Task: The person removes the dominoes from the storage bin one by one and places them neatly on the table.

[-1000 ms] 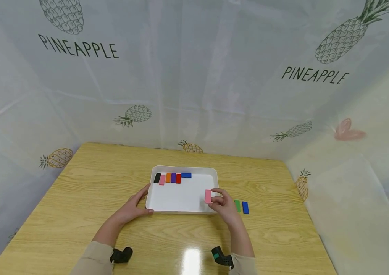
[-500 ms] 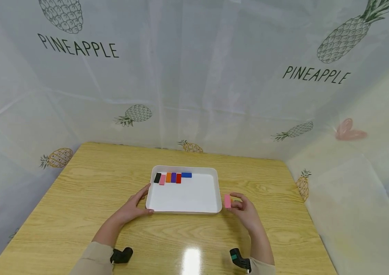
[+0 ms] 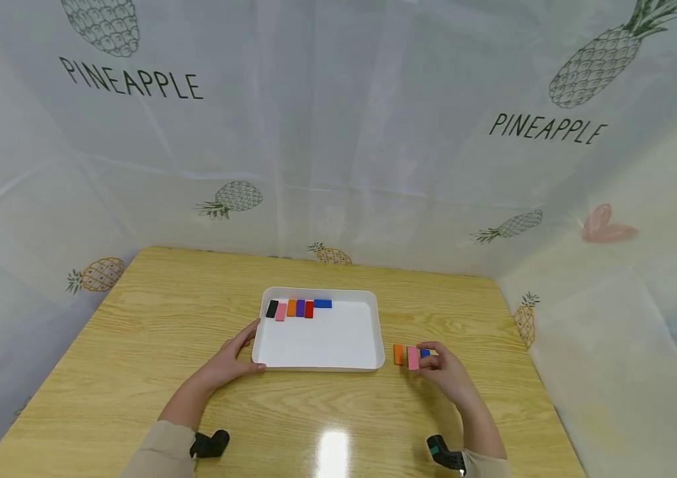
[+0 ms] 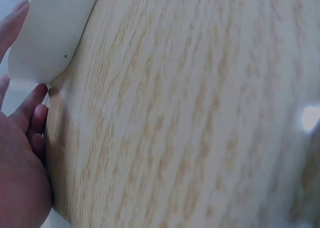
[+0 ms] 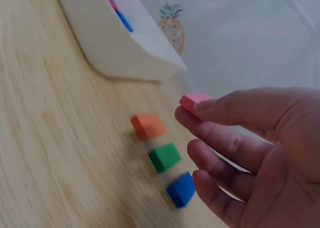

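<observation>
My right hand (image 3: 448, 375) pinches a small pink block (image 3: 413, 358) between thumb and fingertips, to the right of the white tray (image 3: 320, 342). In the right wrist view the pink block is raised above the table, while an orange block (image 5: 149, 126), a green block (image 5: 165, 157) and a blue block (image 5: 181, 190) stand in a row below it. From the head view the green one is hidden behind the held block. With fingers spread, my left hand (image 3: 227, 365) rests against the tray's left side, its thumb at the front corner.
Along the tray's back wall lie a black block (image 3: 272, 309), a pink one, an orange one, a purple one (image 3: 300, 309), a red one (image 3: 309, 309) and a sideways blue one (image 3: 323, 303). The wooden table (image 3: 194, 285) meets a pineapple-print curtain (image 3: 338, 133) behind.
My right hand has carried the pink block from over the tray's right end rightward to beside the loose blocks. The orange block now shows on the table. My left hand keeps its place.
</observation>
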A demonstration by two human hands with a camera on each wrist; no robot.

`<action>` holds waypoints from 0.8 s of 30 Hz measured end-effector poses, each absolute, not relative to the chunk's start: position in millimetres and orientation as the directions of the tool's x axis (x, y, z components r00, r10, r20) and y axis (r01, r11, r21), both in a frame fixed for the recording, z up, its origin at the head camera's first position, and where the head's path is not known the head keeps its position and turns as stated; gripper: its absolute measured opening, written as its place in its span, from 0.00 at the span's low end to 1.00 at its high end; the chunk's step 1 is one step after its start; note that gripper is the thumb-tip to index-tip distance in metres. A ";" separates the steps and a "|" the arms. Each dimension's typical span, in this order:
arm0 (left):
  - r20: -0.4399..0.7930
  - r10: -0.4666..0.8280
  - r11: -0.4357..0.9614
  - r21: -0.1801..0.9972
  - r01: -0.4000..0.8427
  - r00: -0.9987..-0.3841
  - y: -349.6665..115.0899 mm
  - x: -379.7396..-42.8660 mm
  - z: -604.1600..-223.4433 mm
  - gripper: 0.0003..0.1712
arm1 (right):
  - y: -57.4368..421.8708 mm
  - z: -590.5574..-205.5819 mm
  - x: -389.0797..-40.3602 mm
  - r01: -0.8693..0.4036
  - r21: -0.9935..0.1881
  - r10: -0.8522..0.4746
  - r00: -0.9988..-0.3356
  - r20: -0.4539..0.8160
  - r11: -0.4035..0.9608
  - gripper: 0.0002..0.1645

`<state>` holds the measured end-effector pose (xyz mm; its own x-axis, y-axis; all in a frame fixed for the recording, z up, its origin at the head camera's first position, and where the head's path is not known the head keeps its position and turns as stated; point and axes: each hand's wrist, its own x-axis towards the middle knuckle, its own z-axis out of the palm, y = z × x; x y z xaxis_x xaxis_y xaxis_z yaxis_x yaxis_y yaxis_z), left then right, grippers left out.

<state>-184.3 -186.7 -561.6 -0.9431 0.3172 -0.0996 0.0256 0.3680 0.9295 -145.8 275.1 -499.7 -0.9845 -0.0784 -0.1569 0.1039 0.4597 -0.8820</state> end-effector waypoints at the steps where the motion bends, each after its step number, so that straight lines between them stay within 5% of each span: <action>1: -0.105 0.312 0.368 0.930 0.018 -0.944 -187.0 -184.1 -561.4 0.59 | 277.5 -499.0 -145.8 0.105 -0.878 -0.079 -0.984 -0.160 0.467 0.27; 24: -0.099 0.320 0.367 0.930 0.026 -0.942 -186.7 -184.6 -559.6 0.58 | 336.8 -515.4 -154.1 0.087 -0.839 -0.126 -0.975 -0.181 0.537 0.26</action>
